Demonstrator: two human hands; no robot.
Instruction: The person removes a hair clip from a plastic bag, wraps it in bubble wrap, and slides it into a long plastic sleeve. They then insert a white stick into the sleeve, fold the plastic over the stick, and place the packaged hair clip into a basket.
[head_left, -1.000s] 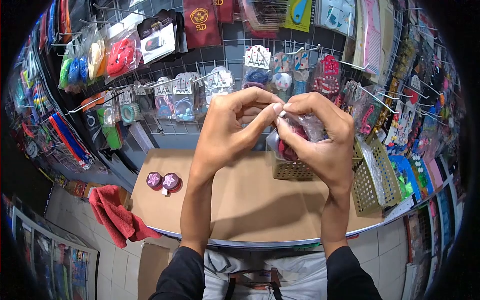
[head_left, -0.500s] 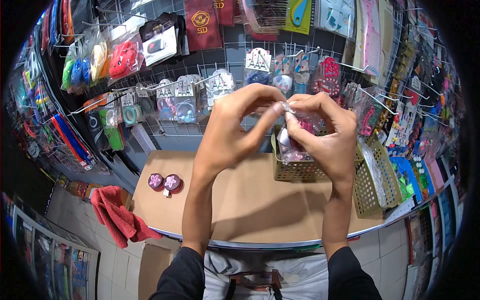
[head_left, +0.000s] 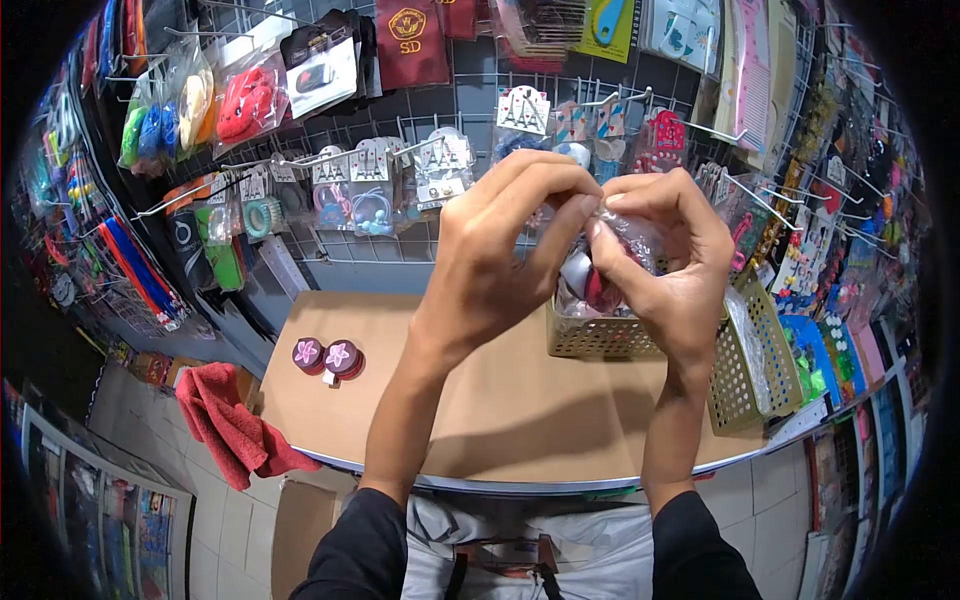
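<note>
A small clear plastic bag (head_left: 640,236) is held up in front of me, with something dark red and white showing through or just behind it. My left hand (head_left: 500,245) pinches the bag's top edge between thumb and fingertips. Close against it, my right hand (head_left: 672,255) grips the same edge, thumb and forefinger pressed together. Below and behind the bag stands an olive perforated basket (head_left: 605,340), its contents partly hidden by my hands. Off to the left on the tabletop lie two round dark red pieces with pink flowers (head_left: 342,358), a small white tag beside them.
The brown table (head_left: 500,400) spans the space before me. A second olive basket (head_left: 745,385) with clear plastic in it stands at the right. A red towel (head_left: 225,425) hangs by the table's left end. Packaged accessories (head_left: 370,195) hang on the wire grid behind.
Both hands have moved slightly right with the bag, their fingertips still together at its edge. The view has shifted a little. The flowered pieces stay where they were on the table.
</note>
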